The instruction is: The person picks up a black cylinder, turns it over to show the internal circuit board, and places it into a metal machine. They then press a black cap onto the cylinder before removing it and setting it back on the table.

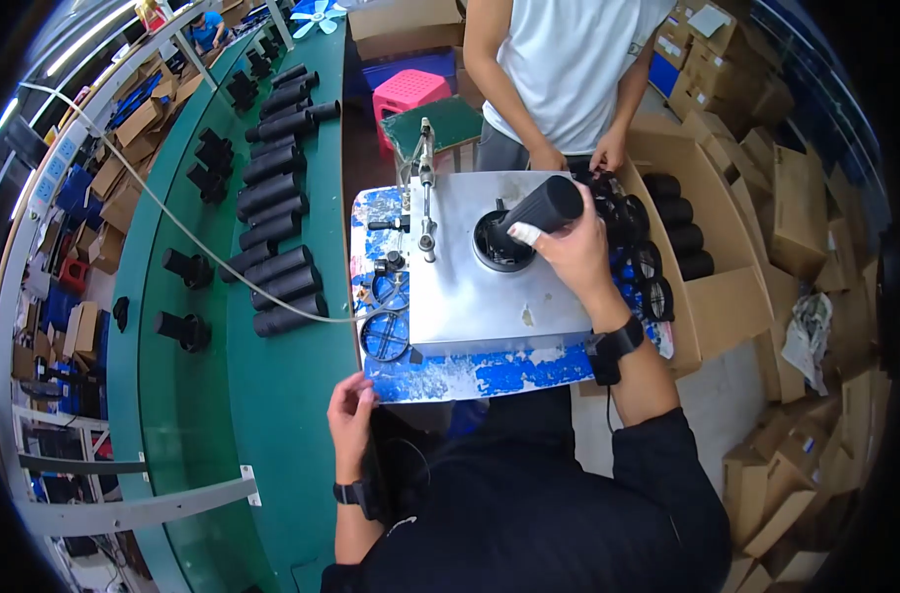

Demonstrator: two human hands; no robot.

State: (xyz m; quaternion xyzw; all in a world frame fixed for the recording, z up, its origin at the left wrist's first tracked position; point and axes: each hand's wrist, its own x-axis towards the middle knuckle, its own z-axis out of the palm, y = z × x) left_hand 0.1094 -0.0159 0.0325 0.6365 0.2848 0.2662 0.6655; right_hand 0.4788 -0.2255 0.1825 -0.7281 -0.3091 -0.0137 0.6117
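Observation:
My right hand (574, 252) is wrapped round a black ribbed cylinder (549, 210), which leans up to the right. Its lower end meets a round black fitting (502, 243) on top of the silver metal box (470, 311); how far it sits inside cannot be made out. White wrapping shows on a digit of this hand. Loosely curled, my left hand (350, 415) is at the near left corner of the worn blue board (480, 380), with nothing visible in it. A metal toggle clamp (426, 193) rises from the box's left side. Black rings (385, 335) lie left of the box.
On the green conveyor bench (272, 395) at left lie several black cylinders (270, 205). A pale hose (203, 257) crosses above it. Another person (578, 79) stands opposite, hands by black round parts (633, 215). An open carton (725, 306) at right holds more cylinders.

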